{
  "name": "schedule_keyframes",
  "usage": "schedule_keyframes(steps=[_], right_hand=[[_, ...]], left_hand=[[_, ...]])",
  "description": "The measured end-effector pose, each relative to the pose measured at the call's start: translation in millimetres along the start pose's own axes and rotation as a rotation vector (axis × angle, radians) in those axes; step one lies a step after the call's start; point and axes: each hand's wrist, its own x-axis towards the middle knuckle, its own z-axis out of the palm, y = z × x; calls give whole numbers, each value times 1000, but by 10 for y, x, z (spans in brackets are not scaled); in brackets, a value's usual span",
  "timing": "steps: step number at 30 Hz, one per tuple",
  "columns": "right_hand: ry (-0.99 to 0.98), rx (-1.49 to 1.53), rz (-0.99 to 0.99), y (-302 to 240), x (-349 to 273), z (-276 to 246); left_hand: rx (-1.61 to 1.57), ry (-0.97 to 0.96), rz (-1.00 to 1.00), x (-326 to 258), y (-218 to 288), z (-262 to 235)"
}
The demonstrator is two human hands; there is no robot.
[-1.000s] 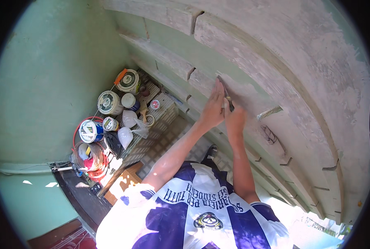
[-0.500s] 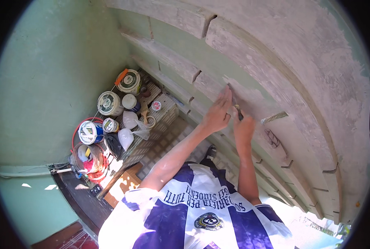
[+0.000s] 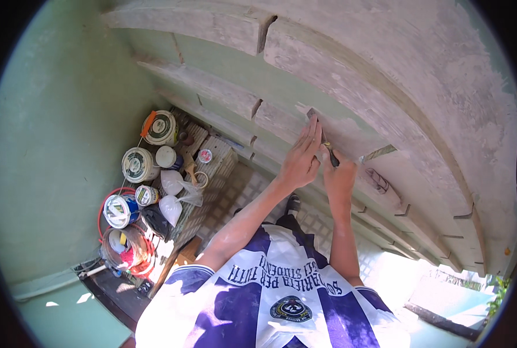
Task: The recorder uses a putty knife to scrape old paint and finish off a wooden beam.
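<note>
My right hand (image 3: 340, 174) is closed round the dark handle of a putty knife (image 3: 333, 158). The knife's metal blade lies against the green wall panel (image 3: 345, 119), in a strip between two raised pale ledges. My left hand (image 3: 301, 158) is stretched out flat, its fingertips resting on the blade near its far end. Pale smeared filler (image 3: 357, 139) covers the wall to the right of the blade. Part of the blade is hidden beneath my left fingers.
At left, a wooden bench (image 3: 219, 156) bears several lidded paint buckets (image 3: 140, 165), plastic bags of white powder (image 3: 170, 209) and a brush (image 3: 191, 170). A red hose (image 3: 100, 216) curls beside them. A folded piece of sandpaper or cloth (image 3: 377, 181) sits on a ledge right of my hands.
My view has shifted, and the bench and buckets appear further left. The blade and my left fingertips have slid slightly up and left along the wall. The right hand keeps its grip.
</note>
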Motion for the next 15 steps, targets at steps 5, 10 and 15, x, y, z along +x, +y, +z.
schedule_keyframes(steps=[5,10,15], right_hand=[[-2,-79,17,23,31,154],[-41,-76,35,43,26,61],[25,-57,56,-22,-3,174]], left_hand=[[-58,35,-53,9,-87,-32],[-25,-20,4,-24,-169,-3],[-23,51,-49,-5,-212,71]])
